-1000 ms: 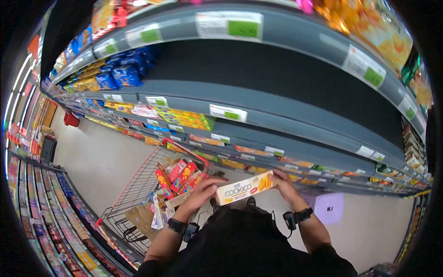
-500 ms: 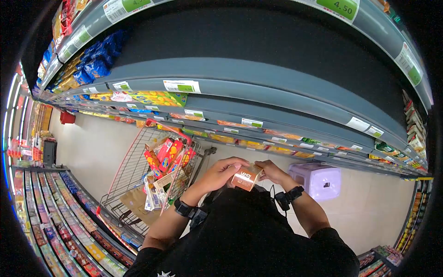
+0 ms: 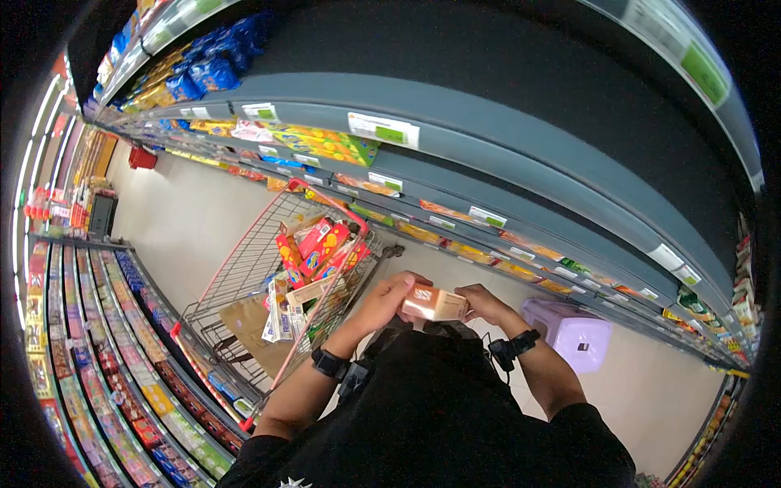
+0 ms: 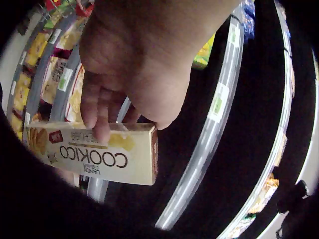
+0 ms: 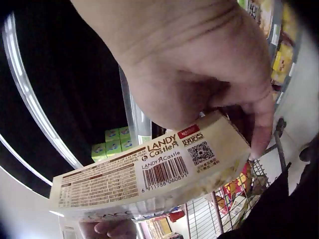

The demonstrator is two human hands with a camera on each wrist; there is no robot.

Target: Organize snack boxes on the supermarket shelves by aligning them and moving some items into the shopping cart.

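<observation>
Both hands hold one long cream biscuit box [image 3: 435,302] in front of the person's chest. The left hand [image 3: 389,298] grips its left end, fingers curled over the "COOKICO" face [image 4: 94,153]. The right hand [image 3: 480,301] grips the other end, thumb down the side; the back panel with a barcode [image 5: 149,174] faces the right wrist camera. A red-framed wire shopping cart [image 3: 244,293], filled with red and yellow snack packs, stands just left of the hands.
Grey shelves [image 3: 488,154] with price tags run ahead, the upper ones dark and bare, the lower ones lined with packets. A purple plastic stool [image 3: 573,335] stands on the floor at the right. Stocked shelves [image 3: 89,358] line the aisle's left side.
The box has been turned from its front face toward its back panel and lowered closer to the body. The head view has tilted down; both hands kept their hold.
</observation>
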